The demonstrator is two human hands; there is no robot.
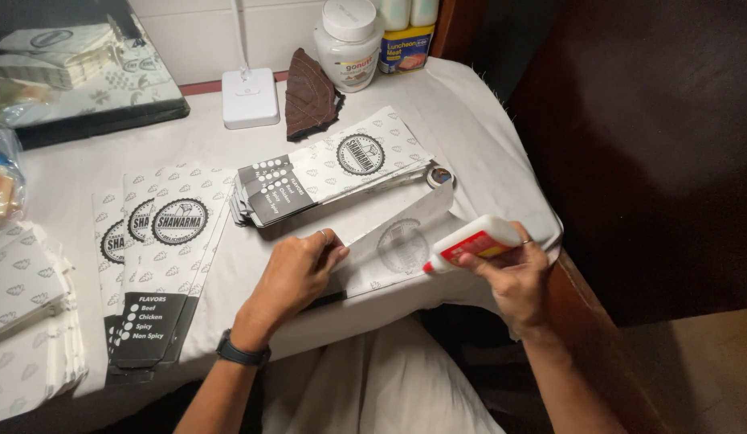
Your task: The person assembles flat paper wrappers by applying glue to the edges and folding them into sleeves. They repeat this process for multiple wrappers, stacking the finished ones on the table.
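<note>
Here, I see my left hand pressed flat, fingers curled, on the folded paper bag, my right hand just beyond it gripping a tilted glue bottle, nozzle at the bag's edge, table rim close behind.

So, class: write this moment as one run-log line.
left hand: pressing paper sheet flat | right hand: holding glue bottle, tip on sheet | nearby: stack of printed bags | surface: table

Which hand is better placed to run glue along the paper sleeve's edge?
Probably the right hand: it grips the glue bottle, nozzle down by the paper sleeve. The left hand presses it flat.
</note>
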